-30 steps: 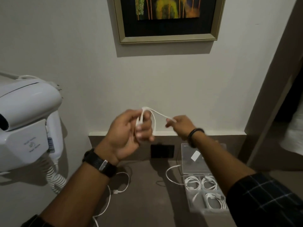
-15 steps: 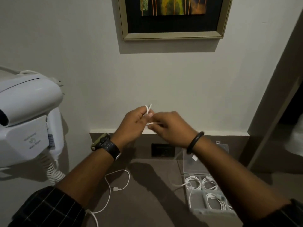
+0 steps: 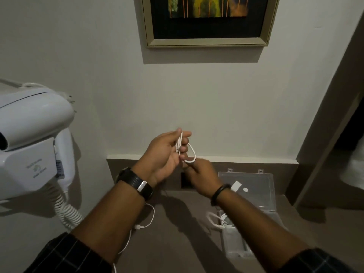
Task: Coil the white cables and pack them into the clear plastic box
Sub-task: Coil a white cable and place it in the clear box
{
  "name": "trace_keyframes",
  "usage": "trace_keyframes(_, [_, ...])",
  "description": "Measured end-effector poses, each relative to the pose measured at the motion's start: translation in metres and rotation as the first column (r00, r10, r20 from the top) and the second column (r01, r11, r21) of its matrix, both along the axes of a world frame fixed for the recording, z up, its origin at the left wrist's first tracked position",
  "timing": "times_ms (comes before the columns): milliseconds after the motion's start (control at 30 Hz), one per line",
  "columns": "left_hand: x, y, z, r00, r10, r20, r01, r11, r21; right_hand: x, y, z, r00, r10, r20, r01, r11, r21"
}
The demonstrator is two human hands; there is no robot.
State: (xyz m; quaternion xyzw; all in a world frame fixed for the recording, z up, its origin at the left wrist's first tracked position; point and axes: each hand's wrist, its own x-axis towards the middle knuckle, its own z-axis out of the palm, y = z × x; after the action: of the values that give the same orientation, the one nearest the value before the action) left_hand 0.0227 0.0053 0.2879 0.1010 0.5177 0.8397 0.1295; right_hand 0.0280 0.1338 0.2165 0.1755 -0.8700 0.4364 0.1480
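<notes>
Above the table (image 3: 177, 243), the left hand (image 3: 163, 154) pinches a looped white cable (image 3: 190, 152); the right hand (image 3: 202, 174) grips its lower end. The clear plastic box (image 3: 256, 186) lies open at right; a second cable (image 3: 145, 223) lies at left.

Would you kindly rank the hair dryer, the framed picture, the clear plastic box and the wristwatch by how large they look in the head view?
1. hair dryer, though it is nearest the camera and cut off
2. framed picture, also cut off
3. clear plastic box
4. wristwatch
</notes>
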Motion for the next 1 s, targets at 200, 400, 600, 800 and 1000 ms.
trace_keyframes(200, [-0.016,-0.014,-0.003,0.829,0.272,-0.488,-0.506,0.737,-0.448,0.023,-0.009,0.021,0.996,0.087,-0.027,-0.068,0.904,0.422])
trace_keyframes(400, [-0.013,-0.009,-0.009,0.934,0.257,-0.247,-0.334,0.875,-0.351,0.034,0.006,0.058,0.988,0.15,-0.046,-0.09,0.78,0.62])
trace_keyframes(600, [-0.036,-0.022,0.031,0.881,0.216,0.421,-0.305,0.939,0.157,0.056,-0.022,0.003,0.992,0.084,0.092,-0.125,0.622,0.773])
trace_keyframes(800, [-0.022,-0.017,0.012,0.974,0.202,0.104,-0.169,0.951,-0.26,0.026,0.014,-0.021,0.982,-0.159,0.1,0.005,0.551,0.835])
trace_keyframes(1000, [0.019,-0.037,-0.028,0.896,-0.415,0.158,0.434,0.747,-0.504,-0.012,0.093,-0.022,0.879,-0.471,-0.068,0.337,0.515,0.788])
